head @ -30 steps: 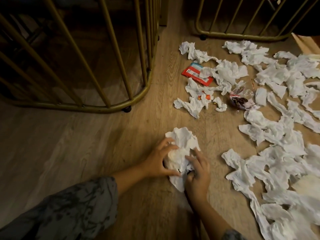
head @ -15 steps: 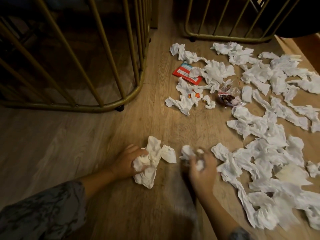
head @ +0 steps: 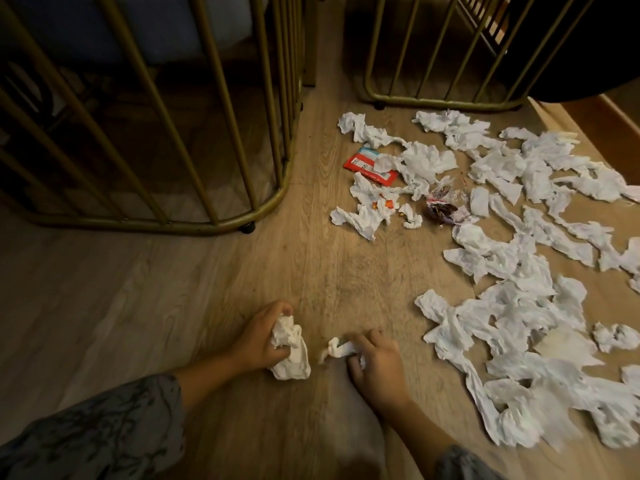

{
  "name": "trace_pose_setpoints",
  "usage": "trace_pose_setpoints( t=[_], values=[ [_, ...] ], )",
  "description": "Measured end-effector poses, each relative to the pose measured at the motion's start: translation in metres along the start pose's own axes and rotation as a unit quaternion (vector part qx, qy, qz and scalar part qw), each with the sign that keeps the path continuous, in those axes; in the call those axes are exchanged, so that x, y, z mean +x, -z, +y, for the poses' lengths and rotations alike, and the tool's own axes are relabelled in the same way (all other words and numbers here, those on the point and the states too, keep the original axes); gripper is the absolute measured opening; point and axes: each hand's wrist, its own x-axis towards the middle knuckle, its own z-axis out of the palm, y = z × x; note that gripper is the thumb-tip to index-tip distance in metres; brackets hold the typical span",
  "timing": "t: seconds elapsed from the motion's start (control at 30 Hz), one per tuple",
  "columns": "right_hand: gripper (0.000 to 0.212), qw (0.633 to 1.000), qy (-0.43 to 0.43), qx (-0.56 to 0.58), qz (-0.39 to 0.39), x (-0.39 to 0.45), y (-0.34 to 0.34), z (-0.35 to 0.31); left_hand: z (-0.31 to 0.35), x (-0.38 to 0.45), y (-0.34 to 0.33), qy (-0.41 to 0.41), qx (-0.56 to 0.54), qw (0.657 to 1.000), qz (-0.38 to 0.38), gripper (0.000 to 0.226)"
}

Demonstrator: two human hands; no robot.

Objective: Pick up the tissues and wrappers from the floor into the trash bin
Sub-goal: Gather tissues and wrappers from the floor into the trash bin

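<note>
1. A second ago we had both hands pressed on one white tissue on the floor; now our hands are apart, each with its own piece
2. Our left hand [head: 263, 337] has bunched the larger tissue wad [head: 290, 348] tighter into its curled fingers
3. Our right hand [head: 375, 365] now pinches a small tissue scrap [head: 337, 348], low against the floor [head: 173, 289], nearer the left one than half a second ago

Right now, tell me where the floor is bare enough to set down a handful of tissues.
Bare wooden floor lies left of the left hand, below the curved gold metal railing. A clear strip runs between the hands and the red rectangular wrapper. Right of the right hand, crumpled white tissues crowd the floor.
</note>
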Motion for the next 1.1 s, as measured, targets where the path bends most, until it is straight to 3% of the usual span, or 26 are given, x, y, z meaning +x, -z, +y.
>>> trace_pose_setpoints(
  t=[0.13, 0.23, 0.33, 0.4, 0.5, 0.6, 0.7, 0.77, 0.83, 0.93, 1.1],
  values=[
    [0.031, 0.994, -0.085, 0.054, 0.047, -0.005, 0.028, 0.023, -0.002, -0.005, 0.012, 0.009, 0.041, 0.999, -0.016, 0.058],
    [0.033, 0.976, -0.140, 0.130, 0.107, -0.003, 0.058, 0.027, 0.011, 0.003, 0.018, 0.030, 0.033, 0.999, -0.012, 0.041],
    [0.032, 0.975, -0.165, 0.109, 0.098, 0.012, 0.085, 0.024, 0.038, 0.035, 0.022, 0.056, 0.023, 0.998, -0.011, 0.018],
    [0.029, 0.989, -0.128, 0.063, 0.048, 0.026, 0.104, 0.020, 0.068, 0.063, 0.029, 0.095, -0.029, 0.995, -0.014, 0.014],
    [0.030, 0.998, -0.056, -0.002, -0.023, 0.045, 0.147, 0.010, 0.122, 0.102, 0.043, 0.043, -0.089, 0.995, 0.021, 0.016],
    [0.026, 0.996, 0.005, -0.079, -0.038, 0.058, 0.207, 0.004, 0.180, 0.124, 0.058, -0.013, -0.086, 0.995, 0.053, 0.020],
    [0.043, 0.993, 0.062, -0.102, -0.005, 0.061, 0.274, 0.008, 0.236, 0.138, 0.065, -0.024, -0.098, 0.993, 0.063, 0.020],
    [0.026, 0.989, 0.079, -0.122, 0.003, 0.063, 0.319, 0.015, 0.276, 0.145, 0.064, -0.015, -0.109, 0.993, 0.047, 0.020],
    [0.017, 0.990, 0.066, -0.122, 0.032, 0.060, 0.356, 0.025, 0.315, 0.153, 0.060, -0.022, -0.110, 0.993, 0.018, 0.052],
    [0.035, 0.990, 0.025, -0.081, 0.109, 0.044, 0.398, 0.045, 0.377, 0.162, 0.046, 0.003, -0.137, 0.988, -0.067, 0.080],
    [0.058, 0.971, -0.033, 0.036, 0.235, -0.003, 0.442, 0.085, 0.462, 0.185, 0.005, 0.045, -0.236, 0.966, -0.099, 0.048]
  ],
)
